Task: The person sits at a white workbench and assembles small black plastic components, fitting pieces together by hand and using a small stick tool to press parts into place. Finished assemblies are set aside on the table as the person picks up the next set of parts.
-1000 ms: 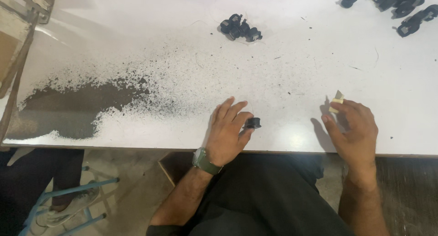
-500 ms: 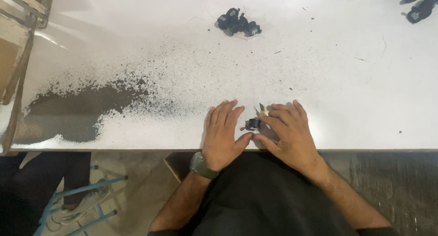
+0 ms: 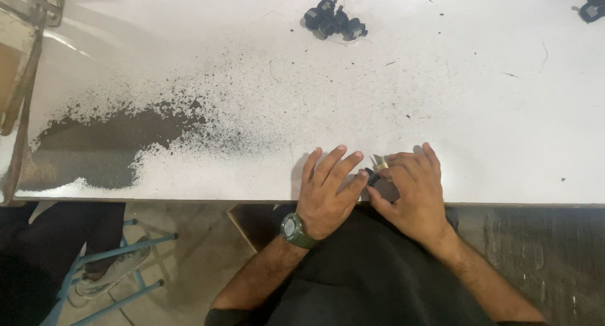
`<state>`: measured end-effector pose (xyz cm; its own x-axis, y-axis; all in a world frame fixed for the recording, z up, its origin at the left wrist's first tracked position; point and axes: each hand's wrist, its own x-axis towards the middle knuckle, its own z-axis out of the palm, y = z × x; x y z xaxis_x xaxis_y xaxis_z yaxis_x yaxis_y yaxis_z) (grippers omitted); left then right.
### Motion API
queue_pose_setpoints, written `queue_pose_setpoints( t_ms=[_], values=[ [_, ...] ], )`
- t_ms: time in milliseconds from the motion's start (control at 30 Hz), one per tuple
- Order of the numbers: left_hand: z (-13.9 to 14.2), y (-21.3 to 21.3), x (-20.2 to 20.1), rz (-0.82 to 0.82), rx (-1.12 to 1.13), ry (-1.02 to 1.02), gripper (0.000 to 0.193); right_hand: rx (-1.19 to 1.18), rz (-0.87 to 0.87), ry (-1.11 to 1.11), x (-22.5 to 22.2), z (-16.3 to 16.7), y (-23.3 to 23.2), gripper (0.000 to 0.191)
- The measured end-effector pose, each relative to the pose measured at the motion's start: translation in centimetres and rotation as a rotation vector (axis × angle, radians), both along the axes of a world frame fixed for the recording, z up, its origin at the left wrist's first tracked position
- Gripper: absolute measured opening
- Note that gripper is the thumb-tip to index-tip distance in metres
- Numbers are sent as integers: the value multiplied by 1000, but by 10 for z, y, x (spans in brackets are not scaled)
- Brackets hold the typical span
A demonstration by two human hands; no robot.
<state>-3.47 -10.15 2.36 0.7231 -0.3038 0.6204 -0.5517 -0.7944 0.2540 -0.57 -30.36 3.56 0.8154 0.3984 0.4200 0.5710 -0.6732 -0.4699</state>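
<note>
At the far left a wooden frame (image 3: 25, 67) borders the white table (image 3: 504, 149); beside it a wide patch of dark powder (image 3: 107, 143) lies spread and thins into scattered specks toward the middle; below the table edge a blue stool frame (image 3: 120, 263) and someone's shoe (image 3: 110, 277) show on the floor; further back, near the centre, a small heap of black parts (image 3: 334, 20) rests well apart from the hands. At the near edge the left hand (image 3: 328, 193), a green watch (image 3: 295, 230) on its wrist, lies palm down with fingers spread and flat, gripping nothing, its fingertips just touching a small black part (image 3: 372, 174); that part sits between the two hands, right at the table's front edge; the right hand (image 3: 413, 190) curls over it, fingers pinched on a small pale piece (image 3: 380, 164) pressed against the black part. Judging by this, the step in hand looks like fitting or working the pale piece at the black part while the left hand steadies it; the next move seems to call for a firm hold from the left and fine, careful pressure from the right fingertips. More black parts (image 3: 592, 11) sit at the far right corner.
</note>
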Motion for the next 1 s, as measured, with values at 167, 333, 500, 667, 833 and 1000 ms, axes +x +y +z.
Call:
queue_pose_setpoints(
  t_ms=[167, 333, 500, 667, 833, 1000],
  values=[
    [-1, 0, -2, -42, -33, 73, 21, -10, -53, -3, -2, -3, 0, 36],
    [1, -2, -3, 10, -84, 113, 17, 77, -28, -46, -7, -4, -6, 34],
    [1, -4, -3, 21, -115, 130, 18, 232, 79, -131, -15, -15, -10, 26],
    [-1, -4, -2, 14, -135, 136, 17, 202, 131, -83, -16, -24, -8, 36],
    [-3, -3, -5, -1, -187, 119, 19, 154, 110, -77, -15, -22, -5, 36],
    [-6, -5, -4, -23, -219, 87, 16, 164, 109, -89, -14, -22, -3, 34]
  ],
)
